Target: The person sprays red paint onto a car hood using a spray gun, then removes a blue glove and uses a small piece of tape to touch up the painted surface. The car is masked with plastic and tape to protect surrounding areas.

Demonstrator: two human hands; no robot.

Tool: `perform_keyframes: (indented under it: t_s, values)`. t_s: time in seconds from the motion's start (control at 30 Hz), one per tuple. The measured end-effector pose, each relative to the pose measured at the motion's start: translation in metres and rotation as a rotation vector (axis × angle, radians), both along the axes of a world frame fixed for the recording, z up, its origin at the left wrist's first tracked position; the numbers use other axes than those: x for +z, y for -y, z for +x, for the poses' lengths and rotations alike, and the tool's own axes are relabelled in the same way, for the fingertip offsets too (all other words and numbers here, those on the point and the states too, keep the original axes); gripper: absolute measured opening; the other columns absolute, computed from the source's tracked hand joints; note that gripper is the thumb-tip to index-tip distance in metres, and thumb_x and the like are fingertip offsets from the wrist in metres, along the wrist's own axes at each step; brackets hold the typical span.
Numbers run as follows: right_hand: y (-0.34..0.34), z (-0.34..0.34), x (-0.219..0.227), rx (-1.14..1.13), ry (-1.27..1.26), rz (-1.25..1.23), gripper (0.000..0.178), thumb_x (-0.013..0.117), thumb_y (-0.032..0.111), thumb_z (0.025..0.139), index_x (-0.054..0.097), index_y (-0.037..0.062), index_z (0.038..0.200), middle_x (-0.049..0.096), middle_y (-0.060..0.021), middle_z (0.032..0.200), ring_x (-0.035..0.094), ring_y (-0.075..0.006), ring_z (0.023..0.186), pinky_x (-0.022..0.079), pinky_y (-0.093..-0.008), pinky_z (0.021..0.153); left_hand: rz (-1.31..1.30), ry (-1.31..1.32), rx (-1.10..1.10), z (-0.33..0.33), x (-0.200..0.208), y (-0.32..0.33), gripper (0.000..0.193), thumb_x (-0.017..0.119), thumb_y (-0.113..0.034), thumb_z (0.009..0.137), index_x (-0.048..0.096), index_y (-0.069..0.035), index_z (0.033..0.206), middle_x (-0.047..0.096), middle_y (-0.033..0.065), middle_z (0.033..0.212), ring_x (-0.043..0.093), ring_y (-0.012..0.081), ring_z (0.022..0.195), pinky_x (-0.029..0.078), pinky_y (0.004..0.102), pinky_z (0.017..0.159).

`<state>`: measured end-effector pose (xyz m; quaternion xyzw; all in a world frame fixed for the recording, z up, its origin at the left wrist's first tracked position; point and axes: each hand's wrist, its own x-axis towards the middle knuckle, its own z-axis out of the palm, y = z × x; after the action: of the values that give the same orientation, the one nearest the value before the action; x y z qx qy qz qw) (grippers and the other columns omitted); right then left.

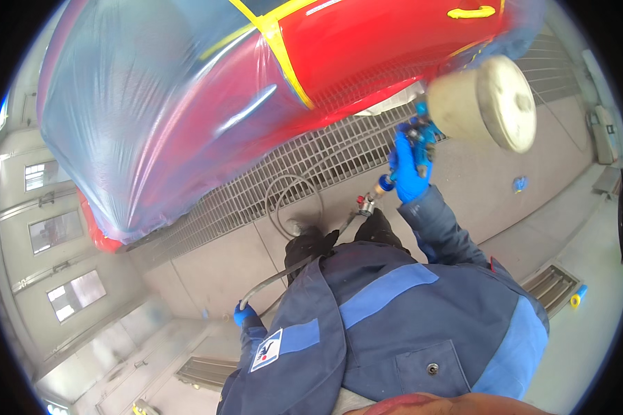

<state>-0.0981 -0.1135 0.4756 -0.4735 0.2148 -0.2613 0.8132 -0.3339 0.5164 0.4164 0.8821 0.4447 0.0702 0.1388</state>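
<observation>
My right hand (410, 168), in a blue glove, is closed round the handle of a spray gun (424, 138). A large whitish paint cup (467, 104) with a round lid sits on the gun. Below the grip, a small regulator with a red knob (364, 202) joins the gun to a grey air hose (284, 272). That hose runs past my waist to my left hand (243, 315), also gloved in blue and closed round it. In front of the gun is the red car door (374, 52), edged with yellow masking tape (284, 59).
Clear plastic film (138, 111) covers the car's left part. Under the car runs a floor grating (346, 143); a loop of hose (294, 200) lies by my feet. Blue crumpled scrap (520, 184) and a tape roll (577, 297) lie at right. Doors with windows (55, 232) stand at left.
</observation>
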Motion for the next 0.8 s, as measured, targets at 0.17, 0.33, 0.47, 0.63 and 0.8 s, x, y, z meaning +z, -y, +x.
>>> perform_keyframes:
  t_s: [0.17, 0.33, 0.47, 0.63, 0.8]
  values:
    - [-0.061, 0.095, 0.082, 0.299, 0.204, 0.137, 0.019, 0.062, 0.018, 0.094, 0.058, 0.0108, 0.111, 0.056, -0.0016, 0.076, 0.047, -0.0073, 0.052, 0.038, -0.0221, 0.043, -0.071, -0.044, -0.162, 0.068, 0.008, -0.063, 0.03, 0.06, -0.027, 0.095, 0.072, 0.0, 0.092, 0.072, 0.0101, 0.081, 0.064, 0.0163, 0.072, 0.049, 0.0324, 0.065]
    - [-0.1, 0.161, 0.169, 0.352, 0.371, 0.343, 0.012, 0.059, 0.026, 0.095, 0.055, 0.0147, 0.096, 0.054, -0.0016, 0.071, 0.043, -0.0089, 0.046, 0.034, -0.0226, 0.039, -0.102, -0.122, -0.262, 0.125, 0.006, -0.15, 0.026, 0.06, -0.025, 0.092, 0.074, -0.003, 0.089, 0.072, 0.0107, 0.087, 0.065, 0.0199, 0.077, 0.05, 0.0348, 0.071]
    - [-0.12, 0.201, 0.19, 0.451, 0.44, 0.519, 0.023, 0.055, 0.03, 0.097, 0.055, 0.015, 0.08, 0.045, 0.0022, 0.054, 0.039, -0.0074, 0.039, 0.031, -0.0211, 0.034, -0.26, -0.113, -0.143, 0.151, 0.012, -0.209, 0.028, 0.058, -0.025, 0.091, 0.076, -0.004, 0.085, 0.072, 0.0108, 0.089, 0.063, 0.0217, 0.084, 0.048, 0.0349, 0.079]
    - [-0.158, 0.205, 0.132, 0.224, 0.367, 0.55, 0.014, 0.062, 0.026, 0.093, 0.057, 0.0134, 0.098, 0.059, -0.0047, 0.08, 0.043, -0.01, 0.047, 0.036, -0.024, 0.04, -0.376, -0.041, 0.056, 0.171, 0.001, -0.283, 0.035, 0.055, -0.032, 0.092, 0.077, -0.007, 0.087, 0.066, 0.0078, 0.08, 0.057, 0.0204, 0.075, 0.047, 0.036, 0.073]
    - [-0.211, 0.157, 0.01, 0.272, 0.132, 0.599, 0.018, 0.066, 0.027, 0.091, 0.055, 0.0128, 0.088, 0.057, -0.0032, 0.075, 0.045, -0.0119, 0.047, 0.033, -0.0253, 0.038, -0.257, -0.051, 0.065, 0.16, -0.034, -0.327, 0.033, 0.059, -0.036, 0.088, 0.078, -0.009, 0.087, 0.054, 0.0067, 0.059, 0.048, 0.02, 0.053, 0.042, 0.0341, 0.052]
